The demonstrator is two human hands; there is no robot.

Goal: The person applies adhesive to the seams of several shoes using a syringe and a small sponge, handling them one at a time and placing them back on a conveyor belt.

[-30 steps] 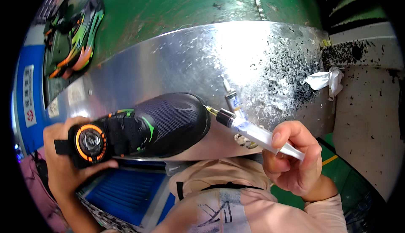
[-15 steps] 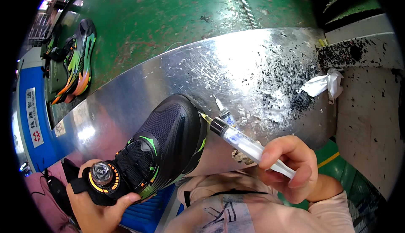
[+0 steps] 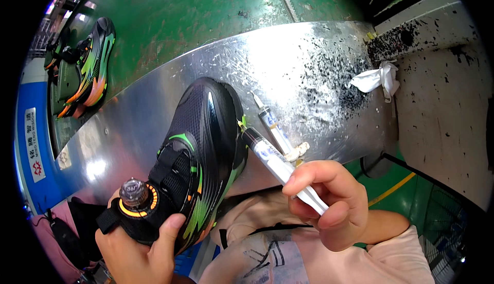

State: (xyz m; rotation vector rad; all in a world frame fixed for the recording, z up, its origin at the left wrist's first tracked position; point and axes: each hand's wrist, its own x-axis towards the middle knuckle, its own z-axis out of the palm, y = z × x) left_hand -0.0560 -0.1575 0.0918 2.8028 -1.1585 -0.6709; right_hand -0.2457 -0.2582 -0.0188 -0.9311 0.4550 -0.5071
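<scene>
My left hand grips a black sneaker by its heel and collar, with the toe pointing away from me. The shoe has green and orange accents and a clear round knob on an orange-ringed collar. In my right hand is a syringe, held between thumb and fingers, its dark front end tilted up and left. Its thin tip is at the seam between the shoe's upper and sole, on the right side near the toe. A second syringe lies on the metal table just beyond, a crusty whitish lump at its rear end.
The metal tabletop carries black and white residue at the right. A crumpled white tissue lies by the stained panel. Behind runs a green conveyor belt with a metal lacing seam; another green-and-orange sneaker stands at the far left.
The sneaker has swung more upright, its toe farther from me. The syringe in my right hand has shifted left, its tip moving back along the sole edge. The whole view has shifted somewhat.
</scene>
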